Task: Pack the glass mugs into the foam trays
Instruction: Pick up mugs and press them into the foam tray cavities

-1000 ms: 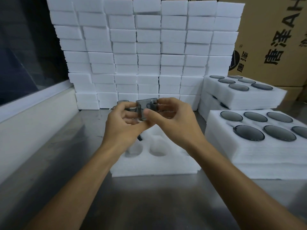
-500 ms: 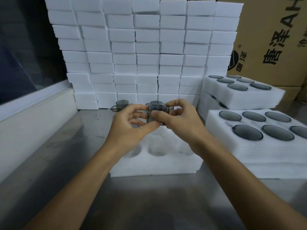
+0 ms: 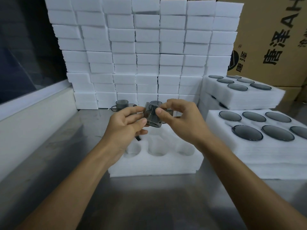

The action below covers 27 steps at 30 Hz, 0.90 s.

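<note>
Mug [image 3: 152, 117]: smoky glass, above foam tray [image 3: 156, 163] on table [image 3: 149, 205].
Hands: your left hand [image 3: 123, 125] and right hand [image 3: 179, 119] both pinch it.
Advice: turn it upright, lower it squarely into an empty pocket.

Bench [image 3: 54, 156] open on left between low wall [image 3: 33, 117] and foam tray [image 3: 156, 165]; wide bare strip along near edge. Near row of tray pockets open from above; far row hidden under hands. Wall of stacked foam blocks [image 3: 146, 52] closes back. Loose mugs [image 3: 122, 104] stand at its foot, behind tray. Filled trays [image 3: 259, 146] stacked just right of foam tray, narrow gap between. Cardboard boxes [image 3: 274, 39] block far right.
</note>
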Motion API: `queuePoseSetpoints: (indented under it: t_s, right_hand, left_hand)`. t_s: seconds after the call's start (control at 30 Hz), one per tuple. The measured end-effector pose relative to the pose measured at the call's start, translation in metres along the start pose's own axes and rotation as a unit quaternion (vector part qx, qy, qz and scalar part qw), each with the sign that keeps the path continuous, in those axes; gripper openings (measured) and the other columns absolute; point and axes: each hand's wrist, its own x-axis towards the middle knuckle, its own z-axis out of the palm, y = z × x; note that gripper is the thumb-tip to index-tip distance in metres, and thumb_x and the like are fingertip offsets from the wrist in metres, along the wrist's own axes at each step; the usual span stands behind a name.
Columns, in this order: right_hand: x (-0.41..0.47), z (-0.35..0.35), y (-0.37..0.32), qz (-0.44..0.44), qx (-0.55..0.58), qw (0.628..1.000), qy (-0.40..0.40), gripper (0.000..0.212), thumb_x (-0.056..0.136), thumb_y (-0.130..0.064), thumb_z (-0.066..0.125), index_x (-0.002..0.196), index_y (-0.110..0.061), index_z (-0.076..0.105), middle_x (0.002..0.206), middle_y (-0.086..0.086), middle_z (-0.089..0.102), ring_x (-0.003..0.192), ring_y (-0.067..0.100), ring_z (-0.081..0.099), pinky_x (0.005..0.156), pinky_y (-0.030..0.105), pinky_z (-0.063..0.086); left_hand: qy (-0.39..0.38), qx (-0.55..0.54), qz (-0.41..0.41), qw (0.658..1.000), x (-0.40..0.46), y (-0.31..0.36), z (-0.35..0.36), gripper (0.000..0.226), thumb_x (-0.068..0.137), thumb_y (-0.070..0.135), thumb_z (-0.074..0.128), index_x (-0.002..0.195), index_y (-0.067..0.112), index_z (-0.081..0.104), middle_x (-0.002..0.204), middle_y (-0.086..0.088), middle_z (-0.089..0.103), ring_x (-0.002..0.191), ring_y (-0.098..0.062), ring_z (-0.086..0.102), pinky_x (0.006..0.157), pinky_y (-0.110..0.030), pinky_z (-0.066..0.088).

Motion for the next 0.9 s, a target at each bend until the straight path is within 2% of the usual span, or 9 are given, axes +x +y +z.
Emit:
queuePoseSetpoints:
  t_s: [0.07, 0.13, 0.23, 0.3, 0.47, 0.53, 0.63, 0.77, 0.9]
  right_hand:
    - [0.0, -0.001, 0.0, 0.014, 0.024, 0.999, -0.016, 0.009, 0.086, -0.03, 0.076, 0.082, -0.022, 0.074, 0.084, -0.008, 0.074, 0.084, 0.009, 0.071, 0.085, 0.033, 0.058]
    - [-0.001, 0.0, 0.0, 0.014, 0.029, 0.999, -0.018, 0.014, 0.082, -0.031, 0.08, 0.075, -0.022, 0.072, 0.078, -0.005, 0.075, 0.075, 0.015, 0.072, 0.078, 0.036, 0.06]
    - [-0.002, 0.002, 0.001, 0.012, 0.008, 1.0, -0.007, 0.023, 0.074, -0.04, 0.084, 0.082, -0.023, 0.071, 0.081, -0.008, 0.073, 0.076, 0.014, 0.07, 0.069, 0.027, 0.059]
    - [-0.001, 0.003, 0.002, 0.012, -0.012, 1.0, -0.009, 0.032, 0.073, -0.044, 0.084, 0.095, -0.025, 0.07, 0.091, -0.008, 0.072, 0.083, 0.009, 0.069, 0.072, 0.021, 0.057]
    - [0.003, 0.0, 0.005, 0.039, 0.03, 0.999, -0.012, 0.023, 0.087, -0.037, 0.074, 0.106, -0.026, 0.067, 0.093, -0.01, 0.072, 0.085, -0.001, 0.065, 0.067, 0.005, 0.048]
    - [0.004, -0.003, 0.006, 0.049, 0.044, 0.997, -0.028, 0.004, 0.091, -0.032, 0.069, 0.095, -0.031, 0.07, 0.086, -0.013, 0.074, 0.082, -0.005, 0.066, 0.065, 0.004, 0.047]
    - [0.005, -0.005, 0.011, 0.046, 0.05, 0.997, -0.041, 0.016, 0.093, -0.024, 0.067, 0.08, -0.033, 0.072, 0.079, -0.019, 0.074, 0.071, -0.008, 0.065, 0.061, 0.005, 0.046]
    - [0.007, -0.007, 0.019, 0.058, 0.067, 0.996, -0.002, 0.01, 0.09, -0.017, 0.07, 0.091, -0.025, 0.074, 0.078, -0.013, 0.074, 0.068, -0.008, 0.065, 0.059, 0.006, 0.045]
    - [0.007, -0.006, 0.028, 0.081, 0.065, 0.994, -0.013, 0.011, 0.087, -0.02, 0.075, 0.098, -0.019, 0.075, 0.083, -0.01, 0.075, 0.067, -0.01, 0.064, 0.06, 0.007, 0.046]
  left_hand:
    - [-0.009, 0.006, 0.003, 1.0, -0.001, 0.0, 0.001, 0.035, 0.084, -0.001, 0.071, 0.113, 0.018, 0.066, 0.107, -0.001, 0.075, 0.093, -0.018, 0.073, 0.071, -0.028, 0.058]
    - [-0.005, 0.065, 0.022, 0.998, -0.003, 0.0, 0.004, 0.047, 0.075, 0.01, 0.082, 0.117, 0.02, 0.065, 0.112, 0.003, 0.072, 0.093, -0.013, 0.073, 0.075, -0.029, 0.058]
    - [0.014, 0.117, 0.043, 0.992, -0.007, -0.001, 0.012, 0.05, 0.065, 0.018, 0.09, 0.107, 0.029, 0.065, 0.105, 0.009, 0.072, 0.084, -0.004, 0.072, 0.069, -0.019, 0.055]
    - [0.033, 0.137, 0.046, 0.989, -0.008, -0.003, 0.014, 0.048, 0.064, 0.022, 0.09, 0.103, 0.032, 0.064, 0.101, 0.013, 0.072, 0.082, -0.001, 0.07, 0.069, -0.021, 0.055]
    - [0.018, 0.165, 0.047, 0.985, -0.003, -0.005, 0.008, 0.048, 0.074, 0.017, 0.084, 0.118, 0.023, 0.065, 0.109, 0.011, 0.071, 0.092, -0.004, 0.069, 0.081, -0.023, 0.054]
    - [0.005, 0.172, 0.044, 0.984, -0.002, -0.006, 0.006, 0.047, 0.079, 0.01, 0.079, 0.122, 0.021, 0.063, 0.113, 0.008, 0.07, 0.097, -0.007, 0.068, 0.086, -0.023, 0.053]
    - [-0.013, 0.184, 0.043, 0.982, 0.002, -0.006, 0.006, 0.042, 0.084, 0.007, 0.075, 0.12, 0.022, 0.061, 0.11, 0.012, 0.07, 0.092, -0.002, 0.065, 0.083, -0.024, 0.051]
    - [-0.036, 0.205, 0.052, 0.977, 0.008, -0.006, 0.008, 0.037, 0.086, 0.006, 0.072, 0.104, 0.034, 0.056, 0.101, 0.02, 0.069, 0.075, 0.01, 0.059, 0.074, -0.02, 0.047]
    - [-0.032, 0.242, 0.069, 0.967, 0.011, -0.008, 0.009, 0.043, 0.085, 0.007, 0.072, 0.103, 0.044, 0.058, 0.1, 0.022, 0.061, 0.092, -0.009, 0.059, 0.079, -0.037, 0.054]
